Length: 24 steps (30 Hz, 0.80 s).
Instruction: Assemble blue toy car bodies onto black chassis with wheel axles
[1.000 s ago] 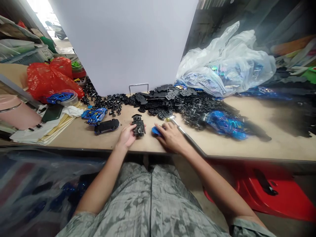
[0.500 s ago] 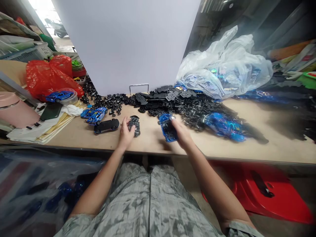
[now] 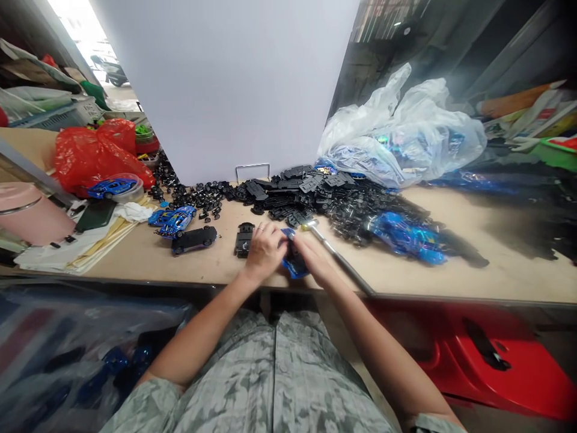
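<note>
My left hand (image 3: 265, 248) is closed, its bent fingers at the upper left edge of a blue toy car body (image 3: 295, 268). My right hand (image 3: 312, 258) is closed on the right side of the same body, whose dark hollow underside faces up. The fingers partly hide the body. A black car chassis (image 3: 244, 239) lies on the table just left of my left hand. To the right of my right hand lies a hammer-like tool with a metal handle (image 3: 345, 264). Farther left are blue toy cars (image 3: 174, 220) and an overturned car with a black base (image 3: 195, 240).
A heap of black chassis plates (image 3: 288, 192) and wheel axles (image 3: 202, 195) spreads along the back, before a tall pale panel (image 3: 243, 84). Bagged blue bodies (image 3: 408, 236) lie right, under a white plastic bag (image 3: 406, 132). A red bag (image 3: 97, 153) stands left; a red stool (image 3: 469, 355) is below.
My left hand has left the black chassis and moved right to the blue car body. My right hand has brought the body slightly left and nearer. The metal-handled tool now shows.
</note>
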Tool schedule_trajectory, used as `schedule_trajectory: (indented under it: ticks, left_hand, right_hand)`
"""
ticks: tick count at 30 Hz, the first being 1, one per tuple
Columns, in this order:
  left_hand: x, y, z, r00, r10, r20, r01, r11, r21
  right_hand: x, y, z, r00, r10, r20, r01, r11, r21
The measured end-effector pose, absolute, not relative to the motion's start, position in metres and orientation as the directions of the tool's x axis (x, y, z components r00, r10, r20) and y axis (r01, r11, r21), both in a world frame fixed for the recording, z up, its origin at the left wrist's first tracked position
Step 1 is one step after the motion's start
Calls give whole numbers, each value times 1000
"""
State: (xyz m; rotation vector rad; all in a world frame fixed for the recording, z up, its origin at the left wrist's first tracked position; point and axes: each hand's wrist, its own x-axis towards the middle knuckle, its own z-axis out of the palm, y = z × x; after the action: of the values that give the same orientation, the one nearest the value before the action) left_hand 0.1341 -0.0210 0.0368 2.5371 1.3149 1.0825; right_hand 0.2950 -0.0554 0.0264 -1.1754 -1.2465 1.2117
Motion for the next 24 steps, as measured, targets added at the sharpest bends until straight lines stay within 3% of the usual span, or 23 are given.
schedule_trajectory:
  ticks: [16, 24]
  left_hand:
    - [129, -16, 27, 330, 761, 558, 556, -635, 537]
    - [127, -21, 38, 357, 738, 573, 502, -669, 548]
  right_hand:
    - [295, -54, 33, -83, 996, 31, 131, 42, -990]
    - [288, -56, 26, -54, 994, 96, 193, 105, -976]
